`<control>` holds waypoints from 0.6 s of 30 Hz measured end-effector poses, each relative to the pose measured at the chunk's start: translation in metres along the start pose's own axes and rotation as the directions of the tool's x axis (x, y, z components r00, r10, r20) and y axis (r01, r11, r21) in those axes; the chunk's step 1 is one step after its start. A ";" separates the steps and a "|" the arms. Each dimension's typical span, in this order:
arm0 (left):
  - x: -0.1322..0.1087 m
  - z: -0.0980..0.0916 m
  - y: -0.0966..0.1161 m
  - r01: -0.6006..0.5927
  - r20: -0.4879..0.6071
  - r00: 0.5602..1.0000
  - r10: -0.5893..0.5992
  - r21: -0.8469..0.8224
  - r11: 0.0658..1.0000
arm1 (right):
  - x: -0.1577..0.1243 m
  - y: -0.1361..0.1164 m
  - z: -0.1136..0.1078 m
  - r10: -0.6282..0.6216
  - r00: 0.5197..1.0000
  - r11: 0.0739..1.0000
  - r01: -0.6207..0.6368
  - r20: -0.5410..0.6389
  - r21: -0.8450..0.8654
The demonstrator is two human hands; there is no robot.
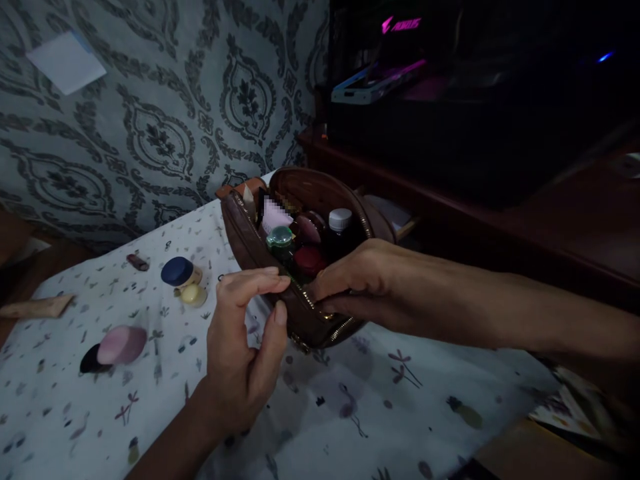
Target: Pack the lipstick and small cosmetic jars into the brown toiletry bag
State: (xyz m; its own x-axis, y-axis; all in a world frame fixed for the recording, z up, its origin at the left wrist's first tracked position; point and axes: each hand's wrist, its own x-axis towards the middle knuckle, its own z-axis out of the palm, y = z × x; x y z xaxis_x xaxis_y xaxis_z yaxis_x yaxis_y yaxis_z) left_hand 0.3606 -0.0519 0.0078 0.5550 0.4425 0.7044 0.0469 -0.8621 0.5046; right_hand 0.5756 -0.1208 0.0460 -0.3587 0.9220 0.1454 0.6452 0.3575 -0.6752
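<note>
A brown zippered bag stands wide open on the table, packed with small containers. In it I see a bottle with a white cap, a jar or bottle with a clear green top, a round red item and a pink-and-white packet. My left hand is at the bag's near side, its thumb and index finger closed on the wall close to the zipper. My right hand reaches over the near rim into the bag; its fingertips are hidden inside.
On the patterned tablecloth left of the bag are a blue-lidded jar, a small yellow jar, a pink sponge-like piece and a small dark item. A dark red desk stands behind, right.
</note>
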 end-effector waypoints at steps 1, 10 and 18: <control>0.000 0.000 0.000 0.002 0.003 1.000 -0.002 -0.004 1.000 | 0.001 0.000 0.001 0.000 1.000 1.000 0.000 0.021 0.007; 0.000 -0.001 -0.001 -0.002 0.023 1.000 0.001 0.007 1.000 | -0.004 -0.004 0.000 0.039 0.997 0.999 -0.039 -0.072 0.014; 0.001 0.000 -0.002 -0.034 0.014 0.999 0.034 0.030 0.999 | -0.013 -0.009 -0.001 0.066 0.991 0.998 -0.068 -0.116 -0.007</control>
State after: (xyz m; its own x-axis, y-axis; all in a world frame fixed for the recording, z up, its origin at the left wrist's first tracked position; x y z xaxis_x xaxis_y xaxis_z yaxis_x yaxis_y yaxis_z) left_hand 0.3609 -0.0497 0.0078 0.5677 0.4097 0.7141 0.0529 -0.8837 0.4650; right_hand 0.5755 -0.1357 0.0508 -0.2343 0.9547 0.1832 0.6727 0.2953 -0.6785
